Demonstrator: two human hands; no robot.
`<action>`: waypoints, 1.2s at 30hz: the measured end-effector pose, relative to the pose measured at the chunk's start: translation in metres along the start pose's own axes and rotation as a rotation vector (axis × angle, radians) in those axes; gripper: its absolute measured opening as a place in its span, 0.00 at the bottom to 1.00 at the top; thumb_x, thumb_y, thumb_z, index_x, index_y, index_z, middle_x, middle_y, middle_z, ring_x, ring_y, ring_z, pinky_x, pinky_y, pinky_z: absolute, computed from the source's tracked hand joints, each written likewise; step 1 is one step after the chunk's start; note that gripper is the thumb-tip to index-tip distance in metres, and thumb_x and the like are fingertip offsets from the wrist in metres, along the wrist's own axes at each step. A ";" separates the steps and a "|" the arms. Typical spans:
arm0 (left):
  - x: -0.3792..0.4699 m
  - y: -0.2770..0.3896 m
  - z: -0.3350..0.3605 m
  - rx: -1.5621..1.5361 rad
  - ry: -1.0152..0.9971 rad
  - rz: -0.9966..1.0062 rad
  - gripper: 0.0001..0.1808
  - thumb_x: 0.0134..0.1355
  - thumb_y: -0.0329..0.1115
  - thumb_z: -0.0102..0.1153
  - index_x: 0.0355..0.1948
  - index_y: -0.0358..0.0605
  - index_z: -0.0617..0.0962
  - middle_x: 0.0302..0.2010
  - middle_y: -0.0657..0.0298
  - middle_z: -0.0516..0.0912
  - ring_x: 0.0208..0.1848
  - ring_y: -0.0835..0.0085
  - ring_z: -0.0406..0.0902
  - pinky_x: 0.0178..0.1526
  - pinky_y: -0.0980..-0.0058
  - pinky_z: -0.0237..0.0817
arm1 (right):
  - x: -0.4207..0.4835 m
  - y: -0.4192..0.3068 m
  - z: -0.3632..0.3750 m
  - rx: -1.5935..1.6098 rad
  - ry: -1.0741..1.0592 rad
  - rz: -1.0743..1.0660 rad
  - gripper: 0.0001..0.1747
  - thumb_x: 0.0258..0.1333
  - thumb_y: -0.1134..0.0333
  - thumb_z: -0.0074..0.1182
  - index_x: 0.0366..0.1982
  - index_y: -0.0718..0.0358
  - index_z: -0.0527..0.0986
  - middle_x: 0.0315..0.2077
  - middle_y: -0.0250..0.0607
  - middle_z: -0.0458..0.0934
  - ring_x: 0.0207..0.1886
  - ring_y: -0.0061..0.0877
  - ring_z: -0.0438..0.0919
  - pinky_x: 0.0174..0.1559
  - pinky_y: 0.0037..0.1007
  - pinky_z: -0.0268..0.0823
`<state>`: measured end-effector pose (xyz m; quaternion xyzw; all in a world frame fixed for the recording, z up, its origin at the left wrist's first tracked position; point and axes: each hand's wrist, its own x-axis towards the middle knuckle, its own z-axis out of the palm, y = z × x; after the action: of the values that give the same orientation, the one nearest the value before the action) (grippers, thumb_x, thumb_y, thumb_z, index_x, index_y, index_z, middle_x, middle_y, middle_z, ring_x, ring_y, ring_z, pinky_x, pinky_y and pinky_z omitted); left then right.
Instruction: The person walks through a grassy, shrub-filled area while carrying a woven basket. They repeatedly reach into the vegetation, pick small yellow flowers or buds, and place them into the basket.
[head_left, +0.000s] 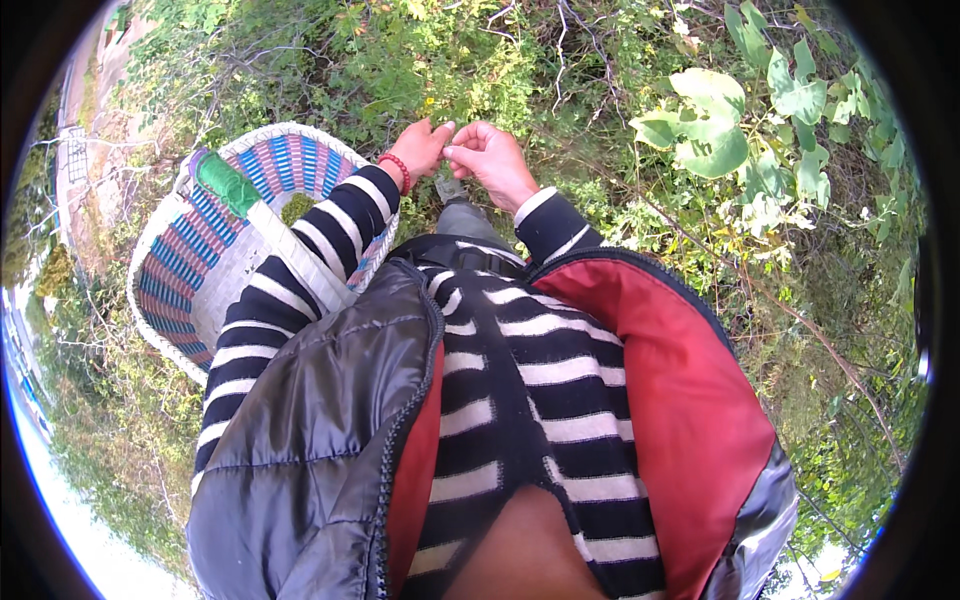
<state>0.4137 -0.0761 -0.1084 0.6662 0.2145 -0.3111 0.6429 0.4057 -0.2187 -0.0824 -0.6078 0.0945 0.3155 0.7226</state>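
My left hand (418, 150), with a red bead bracelet at its wrist, is raised over low green plants. Close beside it is my right hand (487, 159), its fingers bent and its thumb tip almost meeting the left fingers. Whether anything small lies between the fingertips cannot be made out. A woven basket (171, 276) with blue and pink bands hangs by its white handle (289, 244) from my left forearm. Green cloth or tape wraps part of that handle. A small heap of green plant matter (298, 208) lies in the basket, partly hidden by the forearm.
Dense weeds (465, 67) grow ahead of me, with bare twigs (562, 45) among them. Large-leaved stems (712, 142) stand at the upper right, and a long thin branch (814, 330) crosses the right side. Paved ground (112, 67) shows at the upper left.
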 end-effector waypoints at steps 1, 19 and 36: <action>0.002 -0.001 -0.001 0.024 -0.006 -0.007 0.15 0.64 0.43 0.48 0.29 0.43 0.65 0.14 0.72 0.63 0.13 0.85 0.55 0.13 0.82 0.44 | 0.000 0.000 0.000 0.014 0.004 -0.005 0.03 0.52 0.76 0.54 0.29 0.68 0.74 0.24 0.36 0.77 0.23 0.17 0.75 0.26 0.19 0.70; 0.008 0.002 -0.008 -0.191 0.052 -0.029 0.13 0.62 0.40 0.52 0.33 0.41 0.69 0.16 0.73 0.64 0.12 0.84 0.57 0.13 0.83 0.47 | -0.040 -0.035 -0.025 0.242 0.044 0.055 0.10 0.54 0.74 0.54 0.39 0.69 0.75 0.28 0.34 0.77 0.30 0.19 0.77 0.34 0.20 0.73; 0.023 -0.024 -0.005 0.552 0.223 0.498 0.12 0.59 0.33 0.48 0.35 0.32 0.75 0.32 0.48 0.81 0.36 0.55 0.78 0.40 0.66 0.68 | 0.007 -0.054 0.007 0.414 -0.135 0.152 0.08 0.57 0.75 0.50 0.38 0.72 0.72 0.30 0.39 0.77 0.32 0.22 0.77 0.35 0.21 0.74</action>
<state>0.4145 -0.0715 -0.1411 0.8757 0.0229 -0.1169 0.4679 0.4401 -0.2135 -0.0406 -0.4153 0.1543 0.3827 0.8107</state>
